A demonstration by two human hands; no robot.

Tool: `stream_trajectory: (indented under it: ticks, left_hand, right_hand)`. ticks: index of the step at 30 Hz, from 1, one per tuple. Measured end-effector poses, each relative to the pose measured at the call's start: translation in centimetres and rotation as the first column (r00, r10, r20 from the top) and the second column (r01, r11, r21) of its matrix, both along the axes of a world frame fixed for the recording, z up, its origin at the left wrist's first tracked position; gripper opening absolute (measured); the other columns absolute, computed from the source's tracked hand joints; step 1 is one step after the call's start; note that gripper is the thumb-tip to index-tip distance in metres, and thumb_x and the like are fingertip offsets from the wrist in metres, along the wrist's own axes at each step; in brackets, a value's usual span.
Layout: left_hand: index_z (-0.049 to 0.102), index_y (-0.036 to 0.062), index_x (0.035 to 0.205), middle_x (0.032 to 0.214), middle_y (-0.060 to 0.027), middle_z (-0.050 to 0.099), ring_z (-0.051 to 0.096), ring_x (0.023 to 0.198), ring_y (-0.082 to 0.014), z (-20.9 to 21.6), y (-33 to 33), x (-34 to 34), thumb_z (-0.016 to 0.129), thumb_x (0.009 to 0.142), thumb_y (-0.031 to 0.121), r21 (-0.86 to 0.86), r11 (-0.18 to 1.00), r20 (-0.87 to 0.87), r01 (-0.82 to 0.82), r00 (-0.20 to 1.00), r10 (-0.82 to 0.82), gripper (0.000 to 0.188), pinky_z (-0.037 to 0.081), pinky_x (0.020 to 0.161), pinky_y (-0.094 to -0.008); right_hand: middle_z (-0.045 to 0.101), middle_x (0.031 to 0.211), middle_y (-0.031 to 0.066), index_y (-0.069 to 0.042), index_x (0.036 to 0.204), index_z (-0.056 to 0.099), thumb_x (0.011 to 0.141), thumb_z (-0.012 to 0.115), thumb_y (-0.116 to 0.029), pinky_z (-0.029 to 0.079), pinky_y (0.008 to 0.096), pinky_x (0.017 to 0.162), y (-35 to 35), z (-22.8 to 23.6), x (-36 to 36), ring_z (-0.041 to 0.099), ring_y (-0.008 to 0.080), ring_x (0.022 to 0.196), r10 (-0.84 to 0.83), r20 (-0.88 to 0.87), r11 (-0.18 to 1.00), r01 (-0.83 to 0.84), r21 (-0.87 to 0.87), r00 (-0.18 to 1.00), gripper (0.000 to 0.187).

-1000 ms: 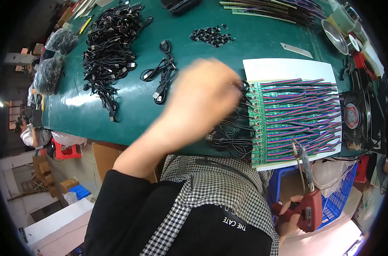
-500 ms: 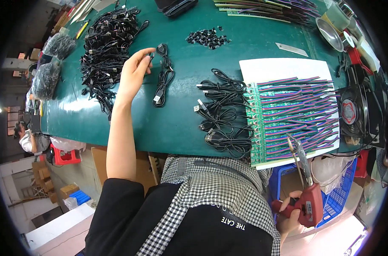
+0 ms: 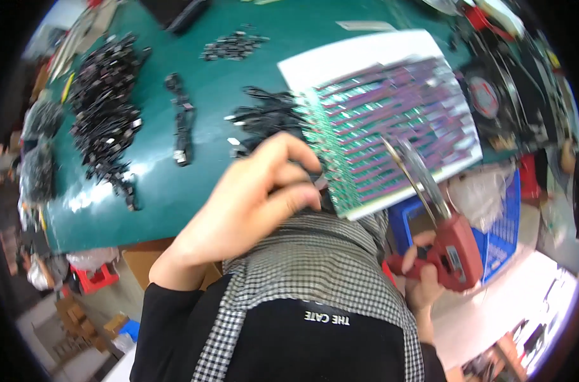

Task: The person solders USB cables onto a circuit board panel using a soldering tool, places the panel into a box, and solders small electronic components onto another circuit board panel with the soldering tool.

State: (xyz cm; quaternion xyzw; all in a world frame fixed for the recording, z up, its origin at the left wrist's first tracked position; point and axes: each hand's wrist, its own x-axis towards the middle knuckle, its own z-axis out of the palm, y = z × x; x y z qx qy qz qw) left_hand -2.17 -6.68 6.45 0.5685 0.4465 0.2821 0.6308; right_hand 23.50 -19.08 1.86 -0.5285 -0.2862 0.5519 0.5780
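Note:
My right hand (image 3: pixel 424 280) grips the handle of a red soldering gun (image 3: pixel 458 254). Its long metal tip slants up and left over a row of green circuit boards (image 3: pixel 331 149) with striped ribbon wires (image 3: pixel 391 121), set on a white board (image 3: pixel 359 54). My left hand (image 3: pixel 258 191) is blurred by motion at the lower left corner of these boards. Its thumb and fingers are curled but apart, with no held thing made out. Beyond it lie coiled black USB cables (image 3: pixel 264 114), partly hidden by the hand. A separate bundled USB cable (image 3: pixel 182 121) lies farther left.
A large heap of black cables (image 3: pixel 105 102) covers the table's left side. Small black parts (image 3: pixel 232 46) are piled at the back. A fan (image 3: pixel 483 95) stands on the right; below the table edge is a blue basket (image 3: pixel 502 223).
My left hand has come from beside the single USB cable, rightward and nearer, to the boards. The view has shifted and turned. My right hand keeps its hold on the soldering gun.

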Motion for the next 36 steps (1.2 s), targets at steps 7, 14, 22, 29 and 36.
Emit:
stream_trajectory:
  ticks: [7, 14, 22, 29, 36]
  left_hand:
    - [0.053, -0.0018, 0.099, 0.086, -0.0071, 0.064, 0.059, 0.072, -0.0082, -0.8, -1.0, 4.8, 0.054, 0.089, 0.002, 0.007, 0.923, 0.061, 0.384, 0.921, -0.384, 0.011, 0.046, 0.066, -0.0224]
    - [0.053, -0.0015, 0.098, 0.085, -0.0079, 0.064, 0.059, 0.074, -0.009, -1.9, -1.2, 5.6, 0.054, 0.089, 0.001, -0.055, 0.901, 0.093, 0.431, 0.9, -0.425, 0.009, 0.046, 0.067, -0.0233]
    - [0.055, -0.0019, 0.093, 0.082, -0.0072, 0.065, 0.062, 0.076, -0.0105, -2.1, -1.9, 5.7, 0.057, 0.084, 0.0, 0.08, 0.916, -0.106, 0.393, 0.917, -0.384, 0.009, 0.049, 0.071, -0.0248]
    - [0.059, 0.0045, 0.08, 0.081, -0.0024, 0.051, 0.048, 0.064, -0.0115, -2.2, -2.2, 4.5, 0.066, 0.07, -0.003, 0.268, 0.961, -0.105, -0.067, 0.99, 0.098, 0.014, 0.039, 0.055, -0.0235]
    - [0.06, 0.0087, 0.073, 0.084, -0.0028, 0.051, 0.048, 0.079, -0.0218, -4.1, -1.9, 4.5, 0.071, 0.061, 0.005, 0.726, 0.685, -0.448, 0.068, 0.802, 0.395, 0.016, 0.038, 0.066, -0.034]
  right_hand:
    - [0.056, 0.101, 0.0108, 0.001, 0.112, 0.048, 0.076, 0.07, -0.001, 0.051, 0.0301, 0.073, 2.6, 0.9, -1.3, 0.058, 0.0169, 0.081, 0.152, 0.129, 0.988, -0.153, -0.003, 0.98, 0.043]
    - [0.055, 0.09, 0.0092, 0.0, 0.112, 0.048, 0.079, 0.067, 0.001, 0.048, 0.0243, 0.069, 3.3, 0.9, -2.3, 0.055, 0.0135, 0.079, 0.236, 0.14, 0.965, -0.248, 0.08, 0.962, 0.039]
    - [0.056, 0.084, 0.0066, -0.002, 0.112, 0.049, 0.079, 0.067, 0.003, 0.046, 0.0223, 0.068, 3.6, 0.7, -2.4, 0.054, 0.0115, 0.076, 0.265, 0.207, 0.955, -0.286, 0.078, 0.942, 0.038]
    - [0.058, 0.083, 0.0073, 0.0, 0.112, 0.048, 0.077, 0.067, 0.002, 0.047, 0.0245, 0.067, 2.7, 0.3, -0.7, 0.057, 0.0129, 0.074, 0.289, 0.36, 0.948, -0.317, 0.02, 0.887, 0.04]
    - [0.058, 0.106, 0.0094, -0.002, 0.126, 0.043, 0.078, 0.071, -0.012, 0.048, 0.0281, 0.073, -1.5, -1.5, 2.5, 0.059, 0.0168, 0.082, 0.265, -0.023, 0.964, -0.264, 0.037, 0.964, 0.057]
